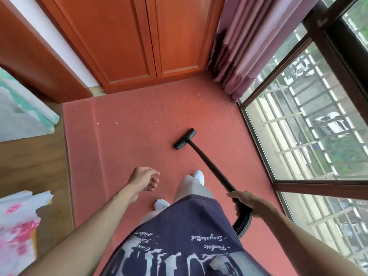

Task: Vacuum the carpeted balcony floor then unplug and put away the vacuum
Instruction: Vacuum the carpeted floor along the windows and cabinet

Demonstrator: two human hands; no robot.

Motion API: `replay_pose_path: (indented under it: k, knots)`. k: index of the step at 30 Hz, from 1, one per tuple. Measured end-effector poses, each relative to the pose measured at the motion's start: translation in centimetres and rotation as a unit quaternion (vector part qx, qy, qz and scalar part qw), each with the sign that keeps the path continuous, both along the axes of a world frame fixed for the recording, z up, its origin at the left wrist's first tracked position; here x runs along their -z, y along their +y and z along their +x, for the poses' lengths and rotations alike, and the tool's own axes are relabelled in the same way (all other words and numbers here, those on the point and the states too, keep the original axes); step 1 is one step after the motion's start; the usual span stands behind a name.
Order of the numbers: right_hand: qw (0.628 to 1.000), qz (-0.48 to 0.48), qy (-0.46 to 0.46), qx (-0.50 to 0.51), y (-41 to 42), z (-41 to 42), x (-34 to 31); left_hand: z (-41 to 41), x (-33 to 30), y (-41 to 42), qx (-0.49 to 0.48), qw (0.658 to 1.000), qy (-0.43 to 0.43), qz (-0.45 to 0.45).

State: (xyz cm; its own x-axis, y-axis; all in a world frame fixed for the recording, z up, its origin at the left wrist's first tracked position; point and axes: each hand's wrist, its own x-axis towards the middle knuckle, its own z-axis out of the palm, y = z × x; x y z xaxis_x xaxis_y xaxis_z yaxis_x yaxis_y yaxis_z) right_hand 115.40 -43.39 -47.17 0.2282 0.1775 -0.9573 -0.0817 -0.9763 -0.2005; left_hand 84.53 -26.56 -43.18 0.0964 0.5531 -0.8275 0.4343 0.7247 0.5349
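A black vacuum wand (207,162) slants across the red carpet (127,148), its flat floor nozzle (184,139) resting on the carpet ahead of my feet. My right hand (246,202) grips the wand's upper end where the ribbed black hose (244,222) curves down behind my shirt. My left hand (145,179) hangs free over the carpet, fingers loosely curled, holding nothing. A few small light scraps (155,121) lie on the carpet beyond the nozzle. The vacuum body and plug are out of sight.
Orange-brown wooden cabinet doors (139,40) close the far end. A purple curtain (245,48) hangs at the far right corner beside a floor-to-ceiling window (298,124). On the left lie wood flooring (39,156) and bedding edges (22,114).
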Motion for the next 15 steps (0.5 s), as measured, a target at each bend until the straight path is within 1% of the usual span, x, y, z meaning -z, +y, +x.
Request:
replay_pose_path:
  k: [8,12,15]
  knots:
    - [0.998,-0.008,0.054,-0.009,6.3,-0.1,2.9,-1.3,-0.1,1.1,-0.040,0.999,0.007,0.007]
    - [0.997,-0.014,0.071,-0.024,8.4,0.7,4.3,-2.1,-0.5,2.3,-0.056,0.998,0.024,0.008]
    - [0.997,-0.011,0.072,-0.012,8.5,1.1,4.3,-2.4,-0.4,3.8,-0.061,0.997,0.052,0.007]
